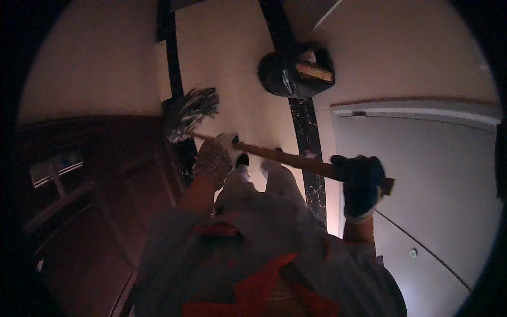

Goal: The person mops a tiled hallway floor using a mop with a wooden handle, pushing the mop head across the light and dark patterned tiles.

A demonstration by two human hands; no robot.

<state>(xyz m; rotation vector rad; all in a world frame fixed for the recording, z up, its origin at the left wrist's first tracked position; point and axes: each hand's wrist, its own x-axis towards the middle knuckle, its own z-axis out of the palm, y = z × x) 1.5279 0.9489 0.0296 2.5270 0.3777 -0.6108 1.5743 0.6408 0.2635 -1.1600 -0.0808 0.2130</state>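
Observation:
A mop with a wooden handle (289, 158) slants across in front of my body. My right hand (361, 186), in a dark blue and pale work glove, grips the handle close to its upper end. Lower on the shaft my left hand (218, 158) is closed around it, wearing a speckled glove. The mop's stringy grey head (196, 109) is at the left, by the dark floor border, and looks blurred. Whether it touches the floor I cannot tell.
A black plastic bag (279, 77) with a cardboard-like piece (315, 72) at its top sits ahead. A dark reddish wooden door (119, 206) stands left, a pale door-like panel (412, 166) right. Black marbled strips (305, 126) edge the light floor (241, 107). My shoes (242, 160) are below the handle.

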